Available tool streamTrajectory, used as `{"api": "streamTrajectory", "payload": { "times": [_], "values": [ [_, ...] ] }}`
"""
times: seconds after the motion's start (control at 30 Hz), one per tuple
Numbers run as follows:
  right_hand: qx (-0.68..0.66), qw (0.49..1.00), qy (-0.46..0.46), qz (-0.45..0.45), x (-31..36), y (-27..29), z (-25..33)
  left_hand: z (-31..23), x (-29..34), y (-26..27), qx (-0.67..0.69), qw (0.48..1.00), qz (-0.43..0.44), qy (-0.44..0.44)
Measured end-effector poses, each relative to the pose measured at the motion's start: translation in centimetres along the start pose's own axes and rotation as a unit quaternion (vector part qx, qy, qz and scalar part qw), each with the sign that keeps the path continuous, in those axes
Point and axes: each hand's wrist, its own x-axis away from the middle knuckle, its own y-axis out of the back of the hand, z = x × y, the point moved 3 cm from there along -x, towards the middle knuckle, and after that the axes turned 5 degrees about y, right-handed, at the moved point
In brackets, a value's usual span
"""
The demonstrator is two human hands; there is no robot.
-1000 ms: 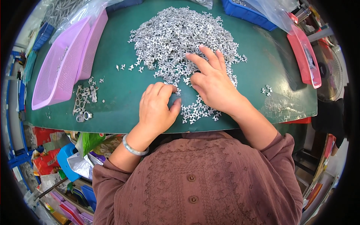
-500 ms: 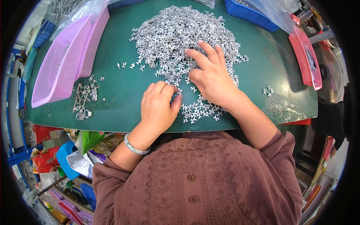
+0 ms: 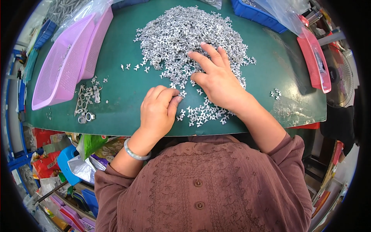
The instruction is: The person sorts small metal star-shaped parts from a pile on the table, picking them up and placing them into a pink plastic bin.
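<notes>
A large heap of small silver-grey, several-armed metal pieces (image 3: 193, 29) covers the middle of the green table. My left hand (image 3: 157, 110), a bangle on its wrist, is at the heap's near edge with fingers curled. Its thumb and forefinger come together on one small metal piece (image 3: 182, 94), which sticks out at the fingertips. My right hand (image 3: 221, 83) lies over the heap's near right side, its fingers spread and touching the pieces; what is under the palm is hidden. Between my hands and the table's near edge, a smaller batch of loose pieces (image 3: 206, 114) is scattered.
Pink-purple mesh baskets (image 3: 58, 77) stand on the left, beside several rings and metal scraps (image 3: 88, 98). Stray pieces (image 3: 136, 67) lie left of the heap. On the right are a red-pink basket (image 3: 315, 63) and a few pieces (image 3: 275, 93). A blue bin (image 3: 259, 15) stands far right.
My left hand has shifted slightly left and down, the small piece moving with its fingertips. My right hand has slid a little left over the heap. Another piece now shows right of my left hand.
</notes>
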Motion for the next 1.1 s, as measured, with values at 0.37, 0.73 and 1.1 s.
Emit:
{"api": "streamTrajectory", "payload": {
  "times": [0.37, 0.73, 1.1],
  "values": [
    [0.014, 1.0, 0.008, 0.023, -0.1, 0.0, 0.1, 0.6, 0.9, 1.7, -0.052, 0.998, 0.043, -0.016],
    [0.02, 0.999, 0.019, 0.031, -0.4, -0.2, 0.2, 1.0, 1.4, 2.2, -0.027, 0.998, 0.051, -0.009],
    [-0.007, 0.997, 0.057, 0.043, -0.1, 0.6, 0.9, 0.4, 1.4, 2.0, -0.032, 0.996, 0.072, -0.042]
  ]
}}
